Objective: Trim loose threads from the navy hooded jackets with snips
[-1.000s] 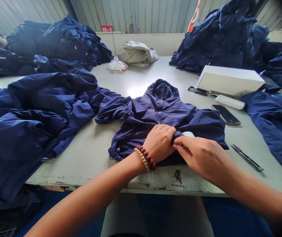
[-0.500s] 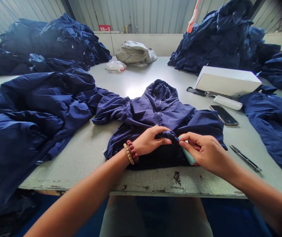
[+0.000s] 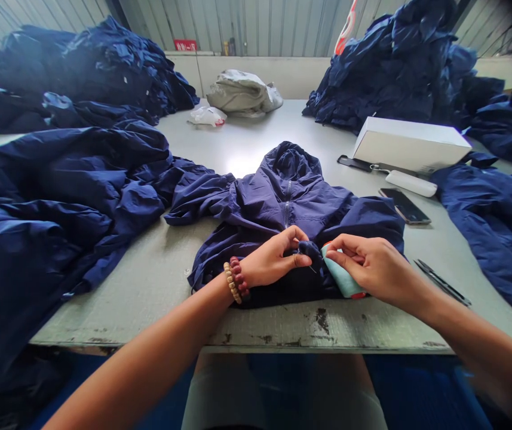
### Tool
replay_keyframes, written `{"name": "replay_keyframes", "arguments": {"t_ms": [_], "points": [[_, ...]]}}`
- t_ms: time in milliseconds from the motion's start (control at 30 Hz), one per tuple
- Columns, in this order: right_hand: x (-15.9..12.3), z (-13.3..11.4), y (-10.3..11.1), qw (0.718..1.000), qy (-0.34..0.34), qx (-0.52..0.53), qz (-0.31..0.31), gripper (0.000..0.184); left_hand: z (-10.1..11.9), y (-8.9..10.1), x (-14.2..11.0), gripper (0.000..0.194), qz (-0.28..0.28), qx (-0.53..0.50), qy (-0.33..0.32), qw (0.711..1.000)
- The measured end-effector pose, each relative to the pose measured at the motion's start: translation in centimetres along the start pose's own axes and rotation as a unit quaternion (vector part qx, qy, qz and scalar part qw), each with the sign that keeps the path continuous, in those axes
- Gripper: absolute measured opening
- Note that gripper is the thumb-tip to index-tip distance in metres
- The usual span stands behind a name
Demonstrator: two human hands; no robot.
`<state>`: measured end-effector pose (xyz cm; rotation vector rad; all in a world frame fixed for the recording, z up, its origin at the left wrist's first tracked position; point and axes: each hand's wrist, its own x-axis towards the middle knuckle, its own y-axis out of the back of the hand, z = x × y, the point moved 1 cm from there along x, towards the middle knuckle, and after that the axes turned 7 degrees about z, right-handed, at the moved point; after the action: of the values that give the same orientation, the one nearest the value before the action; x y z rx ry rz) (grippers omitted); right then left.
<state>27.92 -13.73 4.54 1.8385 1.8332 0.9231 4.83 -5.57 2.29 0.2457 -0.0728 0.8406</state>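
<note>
A navy hooded jacket (image 3: 291, 197) lies front up on the grey table (image 3: 161, 275), hood pointing away from me. My left hand (image 3: 273, 260), with bead bracelets at the wrist, pinches a small bunched bit of the jacket's fabric (image 3: 308, 249) near its lower edge. My right hand (image 3: 367, 269) is closed on a pale teal card-like piece (image 3: 343, 279) with a red edge, its fingertips touching the same bunch of fabric. The two hands meet over the jacket's hem, close to the table's front edge.
Heaps of navy garments lie at the left (image 3: 58, 197), far left (image 3: 89, 71), far right (image 3: 399, 65) and right (image 3: 502, 239). A white box (image 3: 412, 146), a phone (image 3: 404, 206), a white bar (image 3: 410, 183) and thread snips (image 3: 444, 282) sit at right. A grey bundle (image 3: 242, 92) lies at the back.
My left hand went from a fist over the hem to a fingertip pinch on the bunched fabric. My right hand lifted and turned, and the teal piece now shows under it.
</note>
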Motion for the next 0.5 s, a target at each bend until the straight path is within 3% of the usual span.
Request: {"name": "replay_keyframes", "arguments": {"t_ms": [167,333,433,500], "points": [[1.3,-1.2,0.7,0.997,-0.011,-0.029,-0.073,0.031,0.0,-0.3,0.0,0.038,-0.049,0.019,0.009,0.999],[3.7,-2.3,1.3,0.982,-0.016,-0.079,-0.173,0.031,0.1,-1.0,0.1,0.049,-0.017,0.159,-0.008,0.987],[5.2,-2.6,1.3,0.967,-0.01,-0.104,-0.233,0.038,0.1,-1.7,0.2,0.067,0.009,0.197,0.018,0.98],[5.9,-2.9,1.2,0.963,-0.005,-0.123,-0.241,0.042,0.2,-2.1,0.2,0.071,0.027,0.204,0.031,0.978]]}}
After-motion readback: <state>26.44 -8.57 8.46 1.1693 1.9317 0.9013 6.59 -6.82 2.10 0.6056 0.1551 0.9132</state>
